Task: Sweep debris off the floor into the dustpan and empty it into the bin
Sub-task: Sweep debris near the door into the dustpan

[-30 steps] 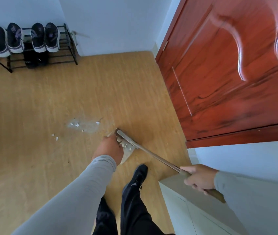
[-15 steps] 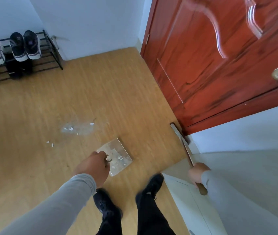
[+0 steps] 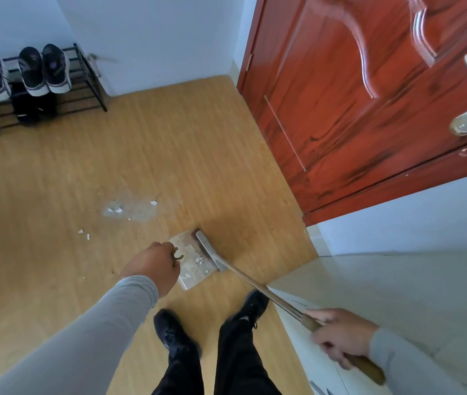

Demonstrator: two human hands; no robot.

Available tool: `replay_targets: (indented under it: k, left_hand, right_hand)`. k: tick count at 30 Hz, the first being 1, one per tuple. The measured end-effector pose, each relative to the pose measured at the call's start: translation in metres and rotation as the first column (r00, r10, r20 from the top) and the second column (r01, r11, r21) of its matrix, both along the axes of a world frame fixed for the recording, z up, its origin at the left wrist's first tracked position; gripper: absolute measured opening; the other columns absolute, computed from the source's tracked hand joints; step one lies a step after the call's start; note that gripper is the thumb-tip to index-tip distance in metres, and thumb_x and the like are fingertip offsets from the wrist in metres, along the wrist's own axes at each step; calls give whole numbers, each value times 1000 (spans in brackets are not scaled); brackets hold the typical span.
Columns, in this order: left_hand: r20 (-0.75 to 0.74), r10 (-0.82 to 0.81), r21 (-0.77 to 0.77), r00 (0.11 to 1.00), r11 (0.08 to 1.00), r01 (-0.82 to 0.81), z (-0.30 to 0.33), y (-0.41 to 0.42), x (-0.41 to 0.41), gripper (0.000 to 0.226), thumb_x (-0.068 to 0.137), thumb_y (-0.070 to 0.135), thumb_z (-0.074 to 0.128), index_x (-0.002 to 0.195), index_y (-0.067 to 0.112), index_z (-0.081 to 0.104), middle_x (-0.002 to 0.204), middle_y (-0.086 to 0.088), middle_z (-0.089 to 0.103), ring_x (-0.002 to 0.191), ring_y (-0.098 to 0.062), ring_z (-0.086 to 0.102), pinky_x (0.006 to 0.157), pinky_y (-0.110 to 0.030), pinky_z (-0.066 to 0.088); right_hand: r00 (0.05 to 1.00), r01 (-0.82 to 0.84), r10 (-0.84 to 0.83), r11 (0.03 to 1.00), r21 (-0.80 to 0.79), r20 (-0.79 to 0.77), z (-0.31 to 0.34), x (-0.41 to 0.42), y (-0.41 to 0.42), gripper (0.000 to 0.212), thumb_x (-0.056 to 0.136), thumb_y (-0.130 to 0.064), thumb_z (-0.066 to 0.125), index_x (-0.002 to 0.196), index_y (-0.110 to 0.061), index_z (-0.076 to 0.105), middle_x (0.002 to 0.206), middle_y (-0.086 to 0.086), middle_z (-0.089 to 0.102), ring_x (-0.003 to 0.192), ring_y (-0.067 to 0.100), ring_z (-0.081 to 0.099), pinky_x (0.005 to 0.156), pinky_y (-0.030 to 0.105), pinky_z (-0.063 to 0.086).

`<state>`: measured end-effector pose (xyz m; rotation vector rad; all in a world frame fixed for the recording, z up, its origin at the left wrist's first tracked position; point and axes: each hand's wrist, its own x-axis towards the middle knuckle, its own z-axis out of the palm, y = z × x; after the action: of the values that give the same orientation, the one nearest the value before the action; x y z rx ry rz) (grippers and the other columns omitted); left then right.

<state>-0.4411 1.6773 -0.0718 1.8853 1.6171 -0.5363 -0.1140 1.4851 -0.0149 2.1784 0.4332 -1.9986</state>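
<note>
A flat grey dustpan (image 3: 191,273) rests on the wooden floor in front of my feet, with white scraps lying in it. My left hand (image 3: 154,267) grips its small hooked handle at the left side. My right hand (image 3: 337,337) is closed around the wooden handle of a long broom (image 3: 255,283); the broom's narrow grey head (image 3: 208,252) lies across the right edge of the dustpan. More white debris (image 3: 118,210) sits on a dusty patch further out, and two small bits (image 3: 84,234) lie to its left.
A red wooden door (image 3: 354,104) with a metal lever handle fills the upper right. A pale low cabinet (image 3: 383,295) stands at the right. A black shoe rack (image 3: 35,89) with several trainers stands against the far white wall. My dark shoes (image 3: 175,334) are below the dustpan.
The broom head, which was swung away toward the door half a second ago, has come back onto the right edge of the dustpan. My left hand stays on the dustpan.
</note>
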Motion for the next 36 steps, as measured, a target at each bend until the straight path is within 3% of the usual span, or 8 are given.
replay_targets:
  k: [7,11,15,20,24,27,31,36]
  left_hand:
    - [22,-7,-12,1000,1000,8,1,-1,-7,27,99,36,44,118,23,58,109,4,55,83,-19,62,75,-35,57]
    - [20,-4,-4,1000,1000,4,1,-1,-8,27,98,37,44,117,23,58,108,5,56,85,-18,63,77,-36,58]
    - [21,-3,8,1000,1000,3,0,-3,-12,25,99,36,44,115,24,58,103,6,55,79,-16,61,68,-32,55]
    - [29,-1,15,1000,1000,1,4,-7,-29,23,100,38,44,114,25,57,102,7,55,78,-16,61,67,-32,55]
    - [35,39,13,999,999,-40,5,-12,-59,25,100,40,43,116,27,57,103,7,55,79,-14,61,71,-31,56]
    - [63,171,-4,983,985,-171,4,-24,-85,25,100,37,47,118,25,58,105,5,56,83,-15,59,70,-28,51]
    - [57,281,-42,958,959,-279,-1,-39,-103,28,99,34,49,122,21,59,109,1,57,83,-17,61,68,-28,51]
    - [50,282,-38,958,959,-280,-8,-40,-110,28,100,32,47,123,19,58,108,0,54,80,-18,58,60,-27,43]
  right_hand:
    - [975,-109,88,990,93,202,4,-16,25,71,90,-7,48,154,-33,33,76,7,58,48,18,48,43,25,42]
    - [889,-353,328,935,21,319,-39,-76,50,72,93,-10,39,160,-28,19,155,2,43,120,25,60,93,33,55]
    - [851,-508,504,861,-13,146,-24,-101,60,73,94,-7,38,161,-27,18,131,3,58,96,22,67,72,27,55]
    - [975,-224,224,974,17,-6,41,-45,66,75,89,-3,52,157,-25,30,52,4,54,40,14,39,45,25,38]
    - [980,-191,186,979,66,75,54,-32,68,68,94,-3,52,155,-24,33,53,5,52,39,13,39,41,24,36]
    - [929,-318,291,944,92,230,21,-46,81,72,91,-8,49,158,-26,27,92,6,66,51,15,54,42,23,43]
    - [859,-418,390,908,15,333,-34,-92,94,73,93,-16,48,161,-23,19,155,5,41,121,26,57,89,30,54]
    - [826,-531,530,846,-46,192,-51,-146,84,63,87,-6,53,149,-2,42,126,17,64,80,20,61,85,33,57]
